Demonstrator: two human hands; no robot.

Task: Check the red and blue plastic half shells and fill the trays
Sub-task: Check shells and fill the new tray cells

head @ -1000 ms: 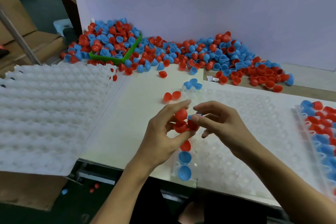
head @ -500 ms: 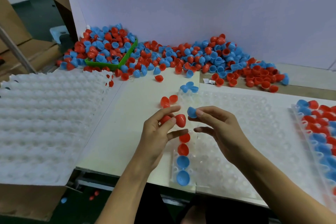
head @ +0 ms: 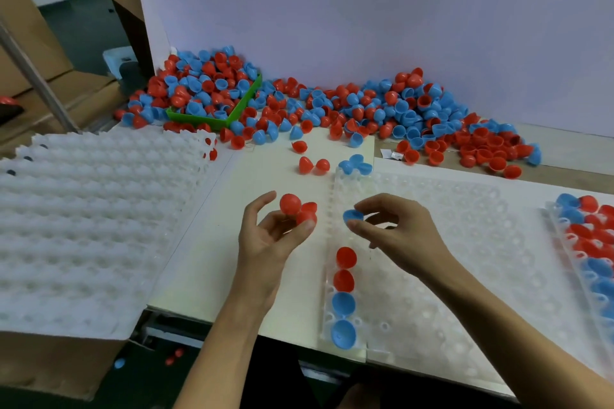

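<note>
Since the earlier frame, the hands have been drawn apart. Red shells are held by the left hand, a blue shell pinched by the right hand. Placement into the tray is judged next.

I see the clear tray lying flat at the table's front edge; its leftmost column holds two red half shells and, nearer the front edge, two blue half shells, hollow side up. A mixed loose pile lies along the table's rear edge. A second tray at the right edge is filled.
</note>
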